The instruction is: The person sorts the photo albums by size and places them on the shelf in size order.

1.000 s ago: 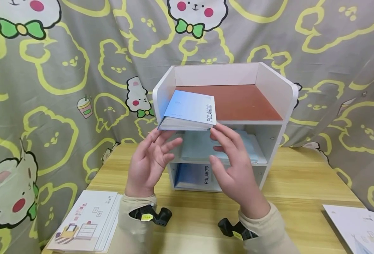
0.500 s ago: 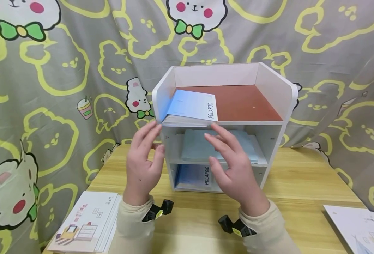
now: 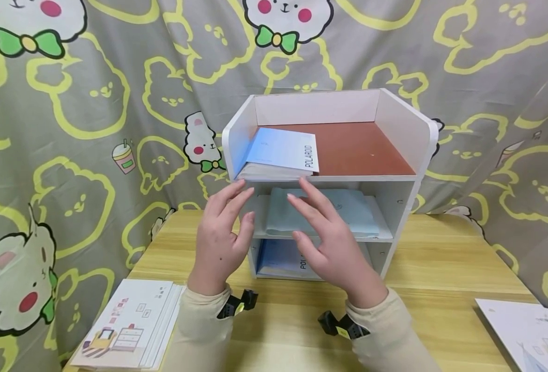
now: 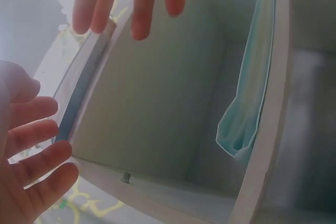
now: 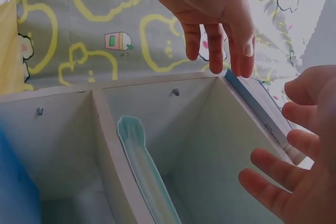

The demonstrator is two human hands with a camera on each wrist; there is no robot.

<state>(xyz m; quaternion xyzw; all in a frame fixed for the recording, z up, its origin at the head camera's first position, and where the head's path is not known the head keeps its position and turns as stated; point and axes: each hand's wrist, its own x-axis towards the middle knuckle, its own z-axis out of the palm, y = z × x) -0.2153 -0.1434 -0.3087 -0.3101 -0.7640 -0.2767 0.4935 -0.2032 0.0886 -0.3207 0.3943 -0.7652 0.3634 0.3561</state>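
Note:
A blue book (image 3: 280, 147) marked POLAROID lies flat in the left part of the top shelf, page edges toward me, beside the white side wall. My left hand (image 3: 223, 232) is raised before its left front corner, fingers stretched and apart. My right hand (image 3: 334, 237) is held the same way near the book's right front corner, fingertips close to the shelf edge. Neither hand grips anything. In the right wrist view, the book's blue edge (image 5: 252, 95) shows between the two hands. The white shelf unit (image 3: 406, 126) has a reddish-brown top board.
A pale blue soft flat item (image 3: 353, 209) lies on the middle shelf. Another blue POLAROID book (image 3: 278, 256) sits in the bottom compartment, partly behind my right hand. White illustrated books (image 3: 125, 315) are stacked on the table at left, with another white book (image 3: 520, 330) at right.
The book has slid back onto the top shelf from its front edge. My left hand has turned from palm up beneath it to back-of-hand up; both hands now stand slightly closer together.

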